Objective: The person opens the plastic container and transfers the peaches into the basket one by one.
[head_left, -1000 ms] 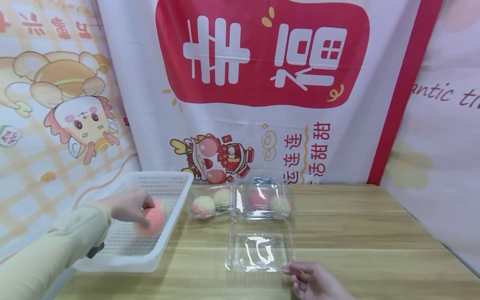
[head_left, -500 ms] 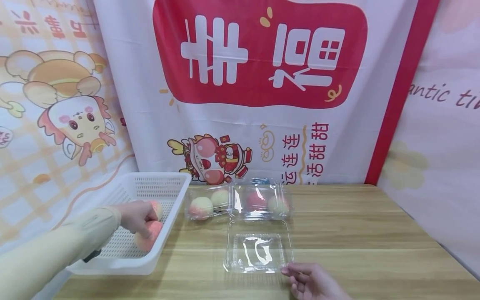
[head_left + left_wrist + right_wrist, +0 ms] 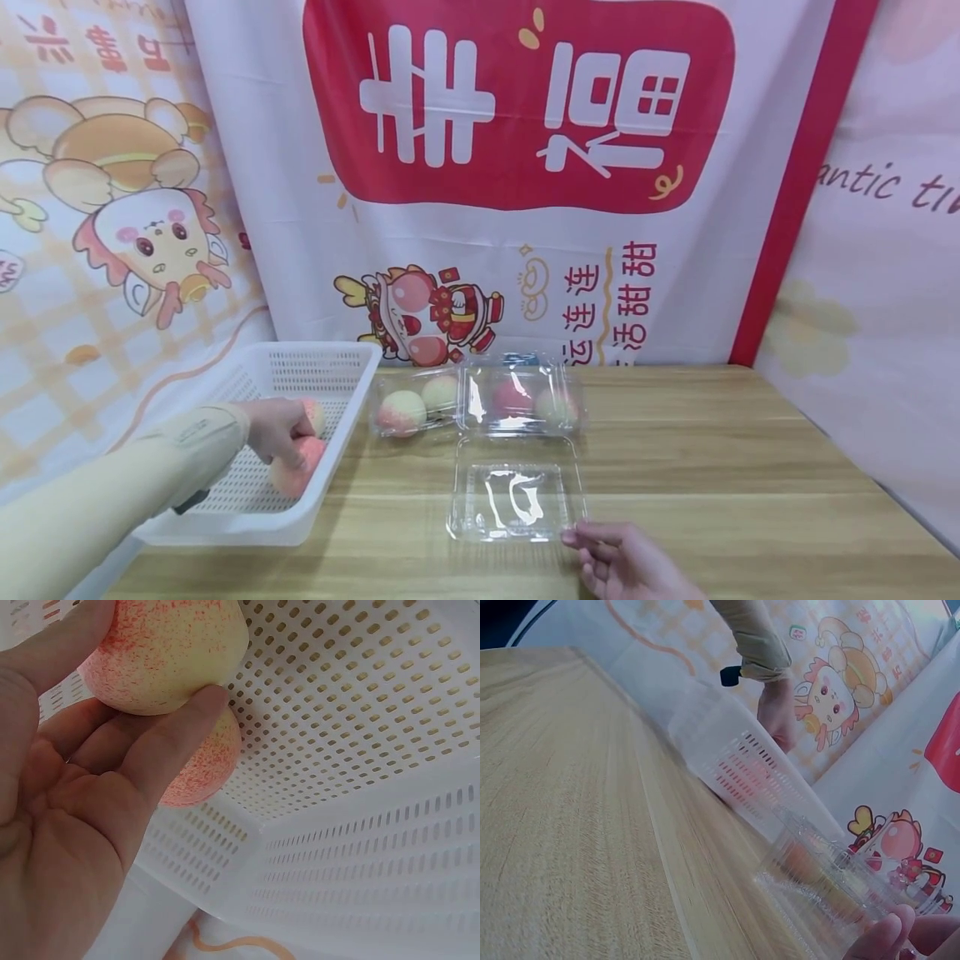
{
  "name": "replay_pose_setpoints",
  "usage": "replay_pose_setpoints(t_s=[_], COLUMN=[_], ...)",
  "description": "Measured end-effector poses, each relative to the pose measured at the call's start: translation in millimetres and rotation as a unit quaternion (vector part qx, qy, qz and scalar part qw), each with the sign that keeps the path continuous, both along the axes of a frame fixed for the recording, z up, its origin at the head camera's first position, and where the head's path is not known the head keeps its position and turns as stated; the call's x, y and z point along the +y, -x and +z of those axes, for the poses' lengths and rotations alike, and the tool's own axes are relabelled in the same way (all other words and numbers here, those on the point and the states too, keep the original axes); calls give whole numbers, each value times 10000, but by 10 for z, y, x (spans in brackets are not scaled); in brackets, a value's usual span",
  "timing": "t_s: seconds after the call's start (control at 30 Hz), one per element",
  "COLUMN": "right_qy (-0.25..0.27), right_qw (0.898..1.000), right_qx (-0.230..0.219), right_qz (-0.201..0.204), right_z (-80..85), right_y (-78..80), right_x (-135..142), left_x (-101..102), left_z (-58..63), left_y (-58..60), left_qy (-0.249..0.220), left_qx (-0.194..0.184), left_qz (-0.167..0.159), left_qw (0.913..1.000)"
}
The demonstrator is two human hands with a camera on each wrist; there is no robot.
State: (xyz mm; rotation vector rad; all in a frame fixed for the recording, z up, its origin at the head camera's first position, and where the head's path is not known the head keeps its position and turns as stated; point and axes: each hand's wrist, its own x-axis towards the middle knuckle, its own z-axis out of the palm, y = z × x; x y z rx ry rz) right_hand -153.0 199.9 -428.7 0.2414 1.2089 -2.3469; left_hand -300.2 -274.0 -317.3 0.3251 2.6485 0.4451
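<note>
My left hand (image 3: pixel 279 429) is down in a white perforated basket (image 3: pixel 247 529), holding a pink and cream peach (image 3: pixel 297 477) between thumb and fingers. A second peach (image 3: pixel 206 769) lies beside it, partly behind my fingers in the left wrist view. With thumb and fingertips my right hand (image 3: pixel 621 557) pinches the near right corner of a clear plastic clamshell box (image 3: pixel 517 533). That box lies opened out on the table, its near half bare. Its raised far half stands in front of other packed peaches; how the clear parts join is hard to tell.
Behind the clamshell, clear packs hold several peaches, among them a pale one (image 3: pixel 402 412) and a redder one (image 3: pixel 513 400). The wooden table (image 3: pixel 712 467) ends at a printed cloth backdrop (image 3: pixel 480 225). A patterned cloth (image 3: pixel 45 333) hangs beyond the basket.
Inside the basket, my left hand and its peach have shifted slightly toward me, leaving more of the other peach showing. The right hand keeps its hold on the box corner.
</note>
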Motion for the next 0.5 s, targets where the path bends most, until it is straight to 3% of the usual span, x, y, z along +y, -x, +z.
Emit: replay_pose_setpoints(t_s=[0.5], right_qy=[12], right_qw=[10000], right_qx=[-20], right_qz=[9], right_z=[33], right_y=[-11], right_x=[-18], left_x=[-12], left_z=[-2], left_y=[-23], left_qy=[-54], left_qx=[-14], left_qz=[40], left_qw=[10000])
